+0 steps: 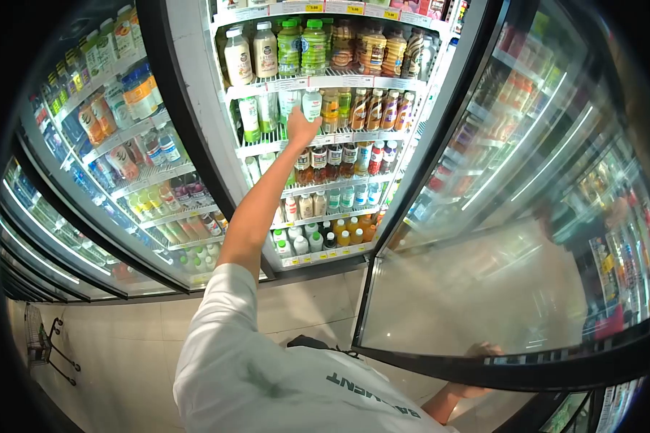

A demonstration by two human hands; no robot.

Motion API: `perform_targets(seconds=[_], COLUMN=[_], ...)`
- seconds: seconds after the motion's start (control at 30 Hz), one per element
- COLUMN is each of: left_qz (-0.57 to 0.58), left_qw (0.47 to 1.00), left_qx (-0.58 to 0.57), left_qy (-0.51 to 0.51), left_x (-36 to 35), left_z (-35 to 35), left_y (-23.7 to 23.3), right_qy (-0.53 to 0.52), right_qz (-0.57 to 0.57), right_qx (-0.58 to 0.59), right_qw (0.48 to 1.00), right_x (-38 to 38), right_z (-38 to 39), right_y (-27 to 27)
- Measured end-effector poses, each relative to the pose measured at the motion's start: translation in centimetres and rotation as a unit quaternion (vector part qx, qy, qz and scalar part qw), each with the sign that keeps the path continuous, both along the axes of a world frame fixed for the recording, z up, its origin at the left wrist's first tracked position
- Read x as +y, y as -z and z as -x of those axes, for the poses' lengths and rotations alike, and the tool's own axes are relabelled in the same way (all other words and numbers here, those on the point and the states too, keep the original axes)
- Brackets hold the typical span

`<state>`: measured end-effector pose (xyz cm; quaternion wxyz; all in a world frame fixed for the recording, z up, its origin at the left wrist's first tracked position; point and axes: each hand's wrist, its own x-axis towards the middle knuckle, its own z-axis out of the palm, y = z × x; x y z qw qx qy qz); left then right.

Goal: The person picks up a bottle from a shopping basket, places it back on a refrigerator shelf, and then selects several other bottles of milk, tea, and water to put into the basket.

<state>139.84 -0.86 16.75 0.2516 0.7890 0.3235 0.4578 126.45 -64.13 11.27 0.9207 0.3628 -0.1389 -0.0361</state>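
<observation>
My left hand (301, 125) is stretched up into the open cooler and grips the bottom of a white bottle (312, 103) on the second shelf (325, 82) from the top. Green-capped and amber bottles stand on either side of it. Low at the right, my right hand (478, 351) holds the edge of the open glass door (484, 289) and shows partly through the glass. My white T-shirt fills the bottom of the view.
The cooler shelves hold several rows of bottled drinks. Closed glass doors (115, 166) with more drinks run to the left. A wire shopping cart (42, 343) stands on the pale tiled floor at the lower left. More cooler doors reflect at the right.
</observation>
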Motion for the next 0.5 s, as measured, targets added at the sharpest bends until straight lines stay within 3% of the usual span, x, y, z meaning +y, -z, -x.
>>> perform_targets(seconds=[0.07, 0.1, 0.13, 0.17, 0.2, 0.23, 0.27, 0.33, 0.4, 0.43, 0.47, 0.5], left_qz=[-0.012, -0.014, -0.015, 0.043, 0.045, 0.055, 0.063, 0.037, -0.044, 0.021, 0.021, 0.002], left_qw=[0.999, 0.999, 0.997, 0.993, 0.993, 0.983, 0.966, 0.977, 0.982, 0.987, 0.987, 0.995], left_qx=[-0.016, 0.019, 0.055, 0.095, 0.093, 0.172, 0.249, 0.202, 0.125, 0.117, 0.120, 0.050], left_qy=[-0.032, -0.040, -0.046, -0.060, -0.054, -0.042, -0.030, -0.052, -0.138, -0.104, -0.104, -0.081], left_x=[1.4, 2.1, 2.4, 2.6, 3.3, 4.2, 4.9, 4.9, 4.8, 3.3, 3.3, 3.3], left_z=[-2.4, -3.3, -4.0, -4.9, -5.8, -6.4, -6.9, -7.5, -7.6, -6.2, -6.0, -5.9], left_y=[-1.6, -2.3, -3.0, -3.8, -4.0, -4.1, -4.1, -2.7, -1.6, -2.9, -2.4, -1.5], right_qy=[-0.103, 0.016, 0.134, 0.139, 0.264, 0.369, 0.373, 0.294, 0.290, 0.281, 0.279, 0.281], right_qz=[-0.184, 0.132, 0.433, 0.437, 0.621, 0.757, 0.757, 0.714, 0.716, 0.718, 0.719, 0.707], right_qx=[0.008, -0.107, -0.205, -0.204, -0.114, -0.013, -0.010, -0.132, -0.145, -0.158, -0.156, -0.191], right_qw=[0.977, 0.985, 0.867, 0.865, 0.729, 0.539, 0.536, 0.621, 0.619, 0.617, 0.618, 0.620], right_x=[0.7, 0.5, 0.7, 0.6, 1.4, 1.8, 1.7, 0.6, -0.6, -0.9, -1.2, -1.1], right_z=[1.7, 0.9, 0.4, 0.7, 1.6, 2.1, 1.8, 1.2, 0.7, 0.7, 0.5, 0.2], right_y=[-3.3, -2.9, -3.0, -3.2, -4.6, -5.4, -5.4, -4.9, -4.2, -4.2, -4.2, -4.5])
